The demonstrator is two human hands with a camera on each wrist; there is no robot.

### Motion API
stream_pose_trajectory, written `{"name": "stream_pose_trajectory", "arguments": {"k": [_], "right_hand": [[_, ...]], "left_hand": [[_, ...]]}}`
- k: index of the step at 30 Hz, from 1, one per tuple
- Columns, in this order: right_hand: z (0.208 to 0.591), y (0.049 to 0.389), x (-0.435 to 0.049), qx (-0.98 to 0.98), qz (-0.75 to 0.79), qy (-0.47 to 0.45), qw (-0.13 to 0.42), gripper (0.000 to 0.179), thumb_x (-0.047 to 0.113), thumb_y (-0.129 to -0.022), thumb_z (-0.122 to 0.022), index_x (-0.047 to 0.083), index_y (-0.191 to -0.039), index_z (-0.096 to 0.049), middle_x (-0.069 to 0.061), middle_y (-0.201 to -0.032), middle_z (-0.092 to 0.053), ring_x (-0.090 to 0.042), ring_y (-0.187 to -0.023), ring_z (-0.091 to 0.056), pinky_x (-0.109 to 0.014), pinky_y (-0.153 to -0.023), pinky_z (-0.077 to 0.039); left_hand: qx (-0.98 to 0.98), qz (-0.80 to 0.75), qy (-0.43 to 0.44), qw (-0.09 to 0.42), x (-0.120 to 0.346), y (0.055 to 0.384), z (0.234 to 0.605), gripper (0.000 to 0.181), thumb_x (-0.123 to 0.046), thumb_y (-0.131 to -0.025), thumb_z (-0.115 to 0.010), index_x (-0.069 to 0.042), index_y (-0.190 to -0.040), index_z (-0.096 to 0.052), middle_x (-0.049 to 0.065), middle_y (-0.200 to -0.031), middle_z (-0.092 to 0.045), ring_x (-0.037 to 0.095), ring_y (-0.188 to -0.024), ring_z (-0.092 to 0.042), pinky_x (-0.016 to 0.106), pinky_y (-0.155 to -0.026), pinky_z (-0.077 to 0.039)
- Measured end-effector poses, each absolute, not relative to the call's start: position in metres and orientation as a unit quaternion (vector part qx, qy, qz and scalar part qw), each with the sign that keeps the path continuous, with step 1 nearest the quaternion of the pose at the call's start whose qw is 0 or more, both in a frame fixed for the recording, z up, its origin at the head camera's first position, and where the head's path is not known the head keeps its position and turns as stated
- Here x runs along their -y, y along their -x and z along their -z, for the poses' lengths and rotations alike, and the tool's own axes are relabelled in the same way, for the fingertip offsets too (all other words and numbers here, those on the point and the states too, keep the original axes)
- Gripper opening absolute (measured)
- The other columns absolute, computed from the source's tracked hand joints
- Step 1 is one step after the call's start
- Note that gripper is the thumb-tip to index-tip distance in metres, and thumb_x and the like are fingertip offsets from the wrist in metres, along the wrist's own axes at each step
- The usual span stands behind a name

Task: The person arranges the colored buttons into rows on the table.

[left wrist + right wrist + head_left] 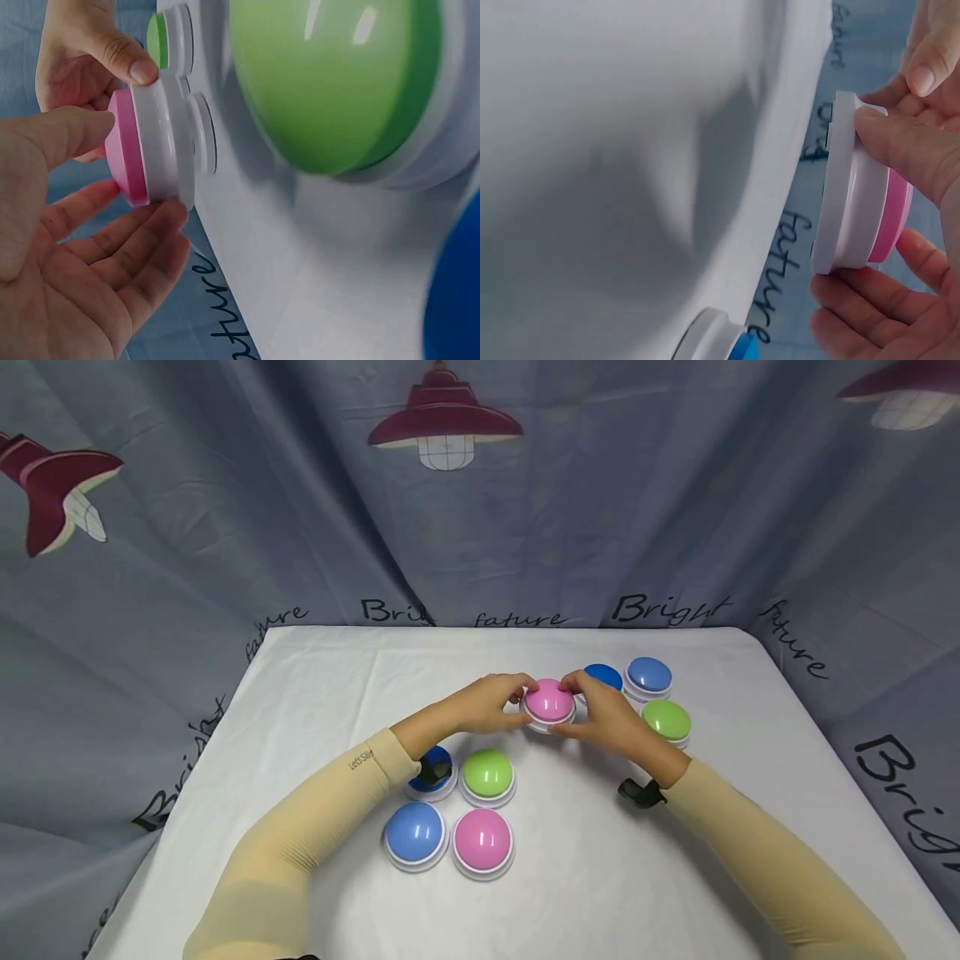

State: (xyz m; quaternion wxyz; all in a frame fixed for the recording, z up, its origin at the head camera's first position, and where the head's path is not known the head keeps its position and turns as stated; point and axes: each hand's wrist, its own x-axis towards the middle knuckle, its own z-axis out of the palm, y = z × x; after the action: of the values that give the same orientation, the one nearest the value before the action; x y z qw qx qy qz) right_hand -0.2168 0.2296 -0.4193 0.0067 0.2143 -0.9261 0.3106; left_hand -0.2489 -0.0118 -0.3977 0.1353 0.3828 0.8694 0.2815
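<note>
Both hands hold one pink dome button point(549, 700) on a white round base, one hand from each side. My left hand point(495, 703) grips its left side, thumb and fingers spread round the edge. On the other side my right hand point(611, 720) has its thumb at the white base and its fingers curled round the rim. The right wrist view shows this button point(851, 187) tilted on edge in that view, with a gap between it and the white tabletop point(592, 150). Just beyond the right hand are a dark blue button point(603, 675), a light blue button point(649, 674) and a green button point(667, 719).
Closer to me stands a group: a dark blue button point(433, 768) partly behind the left wrist strap, a green button point(487, 774), a light blue button point(414, 833) and a second pink button point(483, 841). A grey printed curtain point(525, 543) hangs behind the table.
</note>
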Motion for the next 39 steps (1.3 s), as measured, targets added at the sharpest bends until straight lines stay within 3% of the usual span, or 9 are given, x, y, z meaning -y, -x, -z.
{"name": "stream_pose_trajectory", "arguments": {"k": [8,20,28,39], "right_hand": [[0.423,0.178,-0.231,0.911,-0.342,-0.23,0.0,0.068,0.032,-0.069,-0.092,0.011,-0.121,-0.053,-0.005,-0.114,-0.062,-0.028,-0.114,-0.06,-0.047,-0.096,-0.049],[0.435,0.138,-0.234,0.883,-0.382,-0.272,0.026,0.067,0.025,-0.065,-0.095,0.009,-0.117,-0.055,-0.001,-0.112,-0.062,-0.023,-0.109,-0.064,-0.036,-0.087,-0.054],[0.444,0.118,-0.235,0.869,-0.4,-0.292,0.007,0.067,0.025,-0.066,-0.094,0.01,-0.118,-0.056,0.005,-0.112,-0.061,-0.014,-0.108,-0.062,-0.032,-0.089,-0.053],[0.454,0.102,-0.238,0.857,-0.406,-0.317,0.008,0.066,0.034,-0.069,-0.091,0.009,-0.119,-0.056,0.007,-0.115,-0.061,-0.014,-0.108,-0.061,-0.033,-0.09,-0.052]], "left_hand": [[-0.856,-0.268,-0.408,0.169,0.02,0.222,0.398,0.048,-0.027,-0.094,-0.068,-0.013,-0.138,-0.053,0.003,-0.119,-0.062,0.015,-0.109,-0.056,0.03,-0.092,-0.048],[-0.841,-0.23,-0.463,0.159,0.026,0.193,0.399,0.047,-0.025,-0.094,-0.068,-0.013,-0.137,-0.053,0.002,-0.116,-0.064,0.013,-0.106,-0.059,0.024,-0.091,-0.048],[-0.84,-0.198,-0.476,0.168,0.025,0.179,0.406,0.048,-0.025,-0.094,-0.068,-0.014,-0.138,-0.052,-0.001,-0.114,-0.063,0.012,-0.107,-0.058,0.023,-0.094,-0.045],[-0.834,-0.17,-0.497,0.17,0.023,0.167,0.405,0.044,-0.03,-0.092,-0.071,-0.019,-0.133,-0.057,-0.002,-0.105,-0.062,0.008,-0.097,-0.051,0.019,-0.084,-0.044]]}}
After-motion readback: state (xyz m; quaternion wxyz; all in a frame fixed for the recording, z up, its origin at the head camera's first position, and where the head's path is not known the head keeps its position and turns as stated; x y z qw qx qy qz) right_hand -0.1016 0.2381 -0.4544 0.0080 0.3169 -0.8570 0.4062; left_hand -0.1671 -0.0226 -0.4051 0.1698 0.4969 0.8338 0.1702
